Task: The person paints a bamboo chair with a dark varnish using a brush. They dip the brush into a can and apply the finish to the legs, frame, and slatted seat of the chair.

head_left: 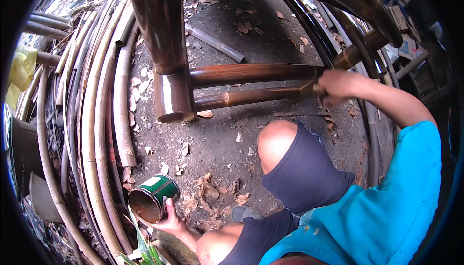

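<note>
My left hand [170, 221] grips a green tin can [166, 187], tilted so that its open mouth and brown-stained inside show. Out to the right, my right hand [338, 87] is closed and smeared by motion. From it sticks out what looks like a paintbrush [305, 90], its bristle end at the right part of the lower bamboo rail [241, 98]. That rail and the thicker upper rail [251, 74] belong to a glossy dark-brown bamboo frame. Both rails meet a stout bamboo leg [175, 96] on the left, whose hollow cut end faces down toward me.
Long bamboo poles [92, 120] lie stacked along the left side. A loose grey pole [215, 43] rests on the ground beyond the rails. Dry leaves [208, 192] litter the dark ground. A green plant [142, 248] grows near my left forearm; cardboard boxes [408, 47] stand far right.
</note>
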Available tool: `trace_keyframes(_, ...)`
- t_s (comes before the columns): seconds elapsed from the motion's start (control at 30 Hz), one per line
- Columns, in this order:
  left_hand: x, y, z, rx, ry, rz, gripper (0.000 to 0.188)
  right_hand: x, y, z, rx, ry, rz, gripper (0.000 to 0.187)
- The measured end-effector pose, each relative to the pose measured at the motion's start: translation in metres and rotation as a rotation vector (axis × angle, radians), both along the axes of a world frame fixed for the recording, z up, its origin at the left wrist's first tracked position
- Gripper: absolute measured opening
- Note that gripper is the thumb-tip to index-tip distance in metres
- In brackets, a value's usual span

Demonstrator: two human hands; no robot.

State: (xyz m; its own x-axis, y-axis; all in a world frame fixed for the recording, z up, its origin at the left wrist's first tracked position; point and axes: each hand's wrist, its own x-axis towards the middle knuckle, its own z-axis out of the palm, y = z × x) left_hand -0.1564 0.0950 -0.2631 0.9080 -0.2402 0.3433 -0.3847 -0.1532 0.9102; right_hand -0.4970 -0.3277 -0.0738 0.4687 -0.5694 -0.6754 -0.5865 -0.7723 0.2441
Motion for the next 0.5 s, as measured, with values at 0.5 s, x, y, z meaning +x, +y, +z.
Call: trace_keyframes(0.5,-0.022,0.003,-0.018,0.015,0.111,0.141,0.078,0.036,-0.291,-0.078,-0.240,-1.131,-0.454,0.039)
